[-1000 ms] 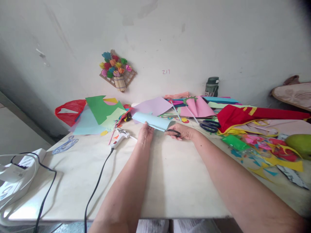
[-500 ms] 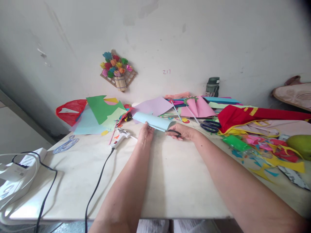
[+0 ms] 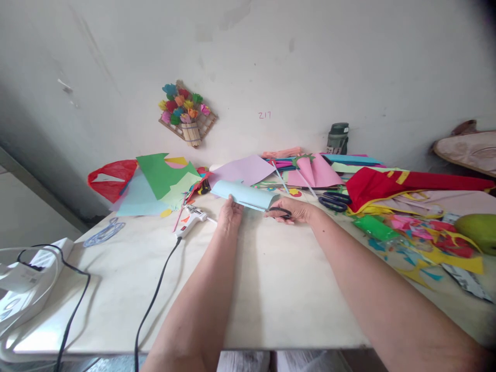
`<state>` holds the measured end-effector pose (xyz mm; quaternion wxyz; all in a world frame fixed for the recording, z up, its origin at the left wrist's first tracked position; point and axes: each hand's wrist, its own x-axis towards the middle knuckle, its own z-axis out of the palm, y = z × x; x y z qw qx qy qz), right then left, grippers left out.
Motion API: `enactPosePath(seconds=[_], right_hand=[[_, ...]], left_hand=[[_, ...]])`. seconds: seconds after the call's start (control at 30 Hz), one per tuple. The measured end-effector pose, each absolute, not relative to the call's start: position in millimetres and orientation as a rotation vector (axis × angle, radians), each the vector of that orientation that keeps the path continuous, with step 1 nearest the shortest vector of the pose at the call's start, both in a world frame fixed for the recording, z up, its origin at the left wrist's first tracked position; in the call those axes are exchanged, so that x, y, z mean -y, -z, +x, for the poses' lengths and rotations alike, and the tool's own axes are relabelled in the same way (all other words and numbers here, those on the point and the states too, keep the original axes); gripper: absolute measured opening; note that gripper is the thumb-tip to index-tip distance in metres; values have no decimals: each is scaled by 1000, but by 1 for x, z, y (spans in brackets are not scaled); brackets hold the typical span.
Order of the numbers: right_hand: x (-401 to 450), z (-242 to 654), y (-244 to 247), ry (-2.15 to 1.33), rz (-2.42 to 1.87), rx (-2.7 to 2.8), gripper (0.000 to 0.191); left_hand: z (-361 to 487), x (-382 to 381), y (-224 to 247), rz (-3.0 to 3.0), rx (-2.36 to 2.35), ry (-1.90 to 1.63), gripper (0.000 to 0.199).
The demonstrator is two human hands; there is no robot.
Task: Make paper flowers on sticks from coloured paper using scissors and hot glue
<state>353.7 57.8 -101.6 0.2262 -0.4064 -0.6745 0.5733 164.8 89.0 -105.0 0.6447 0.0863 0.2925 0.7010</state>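
A folded light blue paper is held just above the table, between my two hands. My left hand grips its lower edge, thumb on top and fingers beneath. Dark-handled scissors are in my right hand, their handles round its fingers. The blades are at the paper's lower right edge and mostly hidden by it. A white glue gun lies on the table to the left of my left hand.
Coloured sheets lie at the back left. Other scissors, a red cloth, paper scraps and a green fruit lie on the right. A bottle stands behind. A power strip is at the left edge.
The whole view has shifted slightly. Both hands keep hold of the paper and scissors with almost no visible movement.
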Motion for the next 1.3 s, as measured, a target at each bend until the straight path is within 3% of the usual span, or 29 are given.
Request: enactPosePath(seconds=[1.3], right_hand=[[-56, 349, 102, -1504, -1106, 1854, 27]], left_hand=[[166, -88, 108, 234, -577, -1597, 12]])
